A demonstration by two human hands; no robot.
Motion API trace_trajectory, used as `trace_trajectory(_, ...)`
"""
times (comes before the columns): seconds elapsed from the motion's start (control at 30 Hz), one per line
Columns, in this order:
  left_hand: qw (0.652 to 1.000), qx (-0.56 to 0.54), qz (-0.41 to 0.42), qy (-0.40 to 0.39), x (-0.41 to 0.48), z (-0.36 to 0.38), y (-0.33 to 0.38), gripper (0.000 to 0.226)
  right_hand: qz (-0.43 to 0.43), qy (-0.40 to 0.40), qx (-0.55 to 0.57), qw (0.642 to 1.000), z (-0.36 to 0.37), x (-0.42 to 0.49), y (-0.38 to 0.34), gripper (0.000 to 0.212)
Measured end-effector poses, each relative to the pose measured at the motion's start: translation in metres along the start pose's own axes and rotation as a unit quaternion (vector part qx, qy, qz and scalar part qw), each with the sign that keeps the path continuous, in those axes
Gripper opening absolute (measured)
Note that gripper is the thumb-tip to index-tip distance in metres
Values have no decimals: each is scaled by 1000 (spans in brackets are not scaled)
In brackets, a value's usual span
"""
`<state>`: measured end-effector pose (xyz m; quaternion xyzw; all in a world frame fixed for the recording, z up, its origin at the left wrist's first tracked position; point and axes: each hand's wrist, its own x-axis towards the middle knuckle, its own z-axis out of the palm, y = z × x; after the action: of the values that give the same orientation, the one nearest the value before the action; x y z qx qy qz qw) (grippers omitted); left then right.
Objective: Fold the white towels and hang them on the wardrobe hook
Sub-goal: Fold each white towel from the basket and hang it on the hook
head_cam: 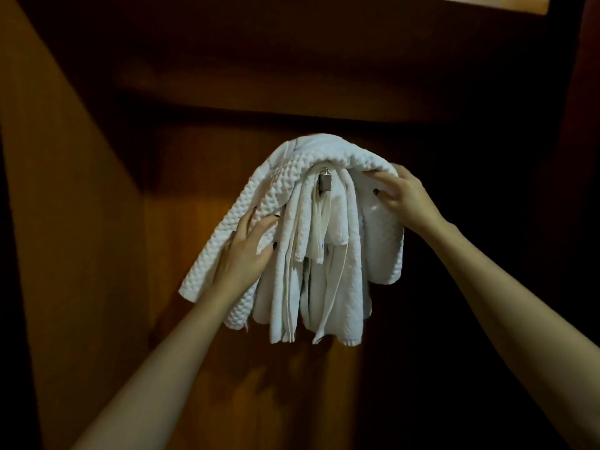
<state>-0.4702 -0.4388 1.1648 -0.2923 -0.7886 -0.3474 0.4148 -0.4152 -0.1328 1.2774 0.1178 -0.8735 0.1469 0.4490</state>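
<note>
Both left hand (244,254) and right hand (406,200) grip towels (328,280) hanging lengthwise downward, seemingly hooked.

Dim, warm-toned — brightest on the white towels (324,271) between both grips, nearly washed out. Orange glow on the wood panel (181,216) beside the left hand (242,251); near black beyond the right hand (407,198). Wide-angle bending at edges, soft detail.
</note>
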Motion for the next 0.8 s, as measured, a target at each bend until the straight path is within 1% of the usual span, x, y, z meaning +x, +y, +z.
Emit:
trace_trajectory(0.07,999,24,-15,15,4,-2,-1,49,-3,3,-18,1000,7,-3,5,48)
trace_trajectory(0.17,998,22,7,64,17,-16,-5,55,-28,67,-73,995,11,-1,9,52)
trace_trajectory(0.27,997,13,14,77,44,-35,-5,57,-21,92,-97,991,7,14,16,56)
trace_trajectory(0.33,998,3,18,68,72,-46,0,59,-22,80,-52,995,1,27,21,57)
trace_trajectory(0.4,999,-19,21,36,100,-56,6,63,-30,66,-17,997,-4,36,29,56)
trace_trajectory(0.5,998,-27,33,-41,121,-61,9,70,-40,89,-26,995,-4,29,42,55)
trace_trajectory(0.57,997,-15,42,-64,117,-60,8,73,-49,96,-25,994,1,11,48,55)
trace_trajectory(0.67,998,-8,51,-39,99,-54,0,72,-74,95,3,993,17,-24,44,60)
trace_trajectory(0.8,999,-2,35,-16,71,-41,-12,69,-97,109,-24,989,34,-36,20,64)
